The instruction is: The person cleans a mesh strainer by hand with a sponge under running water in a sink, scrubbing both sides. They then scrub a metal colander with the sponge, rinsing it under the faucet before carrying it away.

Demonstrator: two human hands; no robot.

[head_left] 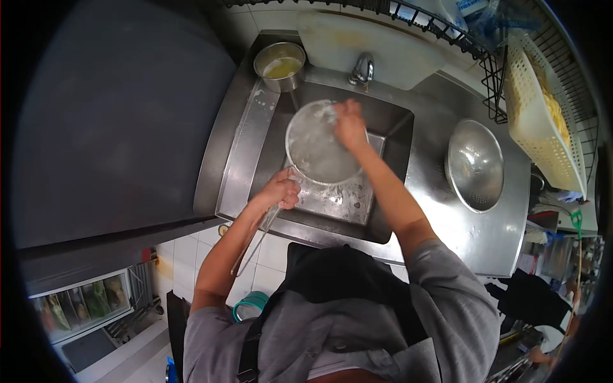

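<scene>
A round fine-mesh strainer (322,150) with a pale rim is held tilted over the sink. My left hand (281,190) is closed round its handle, close to the rim, and the long thin handle runs back below my wrist. My right hand (350,124) is at the right side of the mesh, fingers curled and slightly blurred. Whitish wet patches, perhaps suds, show on the mesh beside those fingers. Whatever the right hand holds, if anything, is hidden. Below lies the wet steel sink (332,207).
A steel pot (281,67) with yellowish liquid stands at the back left corner. The faucet (363,69) rises behind the basin, before a white board (370,45). A perforated metal colander (474,166) rests on the right counter. A white plastic basket (543,121) sits at upper right.
</scene>
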